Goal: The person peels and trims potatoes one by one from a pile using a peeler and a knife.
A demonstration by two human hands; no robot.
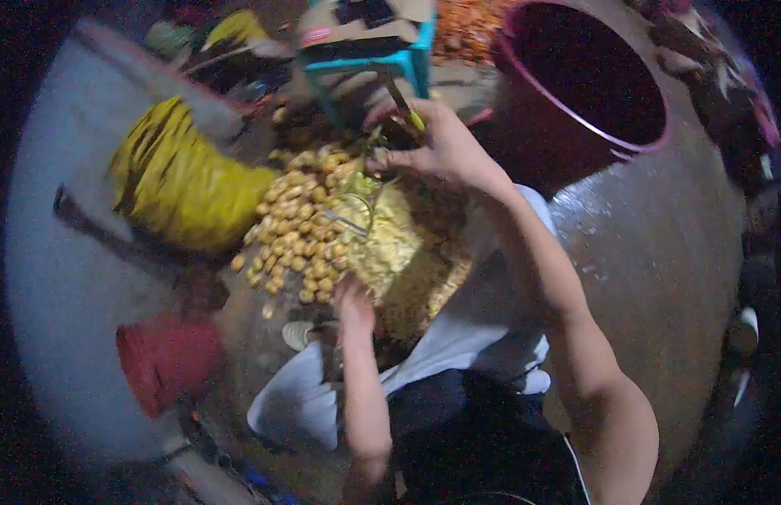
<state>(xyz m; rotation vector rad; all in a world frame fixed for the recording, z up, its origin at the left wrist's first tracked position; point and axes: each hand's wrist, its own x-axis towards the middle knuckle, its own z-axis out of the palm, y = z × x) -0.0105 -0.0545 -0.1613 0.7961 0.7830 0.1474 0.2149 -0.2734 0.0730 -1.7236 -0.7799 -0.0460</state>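
My right hand (437, 147) is raised over the far side of a pale yellow heap (386, 231), its fingers bent around a dark narrow tool (399, 97) with a lime-green part. Below this hand hangs a thin curved loop (372, 210), blurred; I cannot make out what it belongs to. My left hand (354, 301) is low at the near edge of the heap, touching or just over it. Its fingers are smeared and what they hold, if anything, is hidden. Round brownish-yellow potatoes (298, 223) lie in a pile left of the heap.
A full yellow sack (188, 189) lies left of the potatoes, with a red bucket (167, 362) nearer me. Far right stands a large maroon tub (567, 109). A turquoise stool (420, 59) bears an open cardboard box (357, 34). Orange pieces (470, 29) are spread behind.
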